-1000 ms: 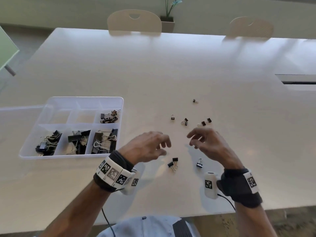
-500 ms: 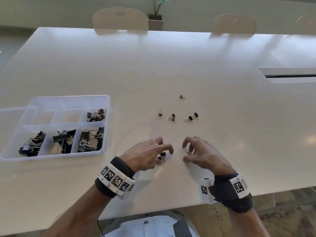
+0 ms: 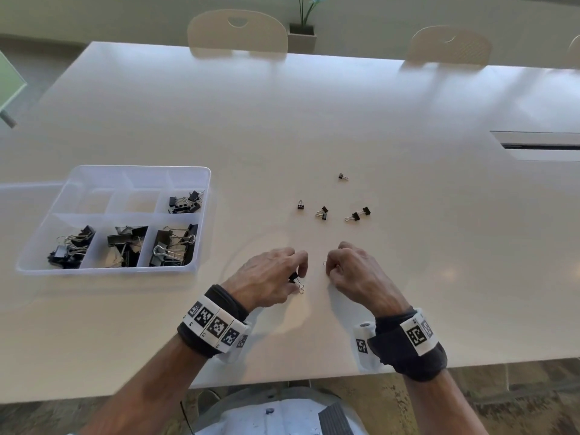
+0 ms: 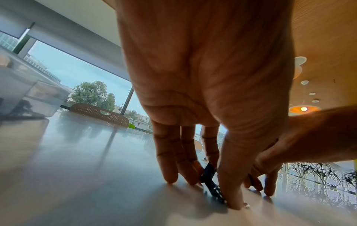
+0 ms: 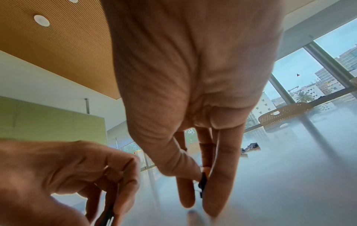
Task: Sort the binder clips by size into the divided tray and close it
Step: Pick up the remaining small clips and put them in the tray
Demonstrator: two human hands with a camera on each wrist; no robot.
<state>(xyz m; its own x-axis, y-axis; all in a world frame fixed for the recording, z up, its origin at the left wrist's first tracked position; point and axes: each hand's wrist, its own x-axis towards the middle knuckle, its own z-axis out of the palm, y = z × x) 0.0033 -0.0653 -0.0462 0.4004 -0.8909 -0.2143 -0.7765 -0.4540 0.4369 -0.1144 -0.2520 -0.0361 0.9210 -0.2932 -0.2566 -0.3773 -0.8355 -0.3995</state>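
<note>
Each hand pinches a small binder clip off the desk (image 3: 408, 246): left hand (image 3: 266, 279), right hand (image 3: 357, 276). The divided tray (image 3: 201, 215) lies at ten o'clock, nearer the left.

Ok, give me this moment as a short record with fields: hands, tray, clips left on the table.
left hand: pinches a small binder clip at the table
right hand: pinches a small clip
divided tray: open, on the left; four compartments hold clips, the rest look empty
loose clips: several small ones beyond the hands
table: white
</note>
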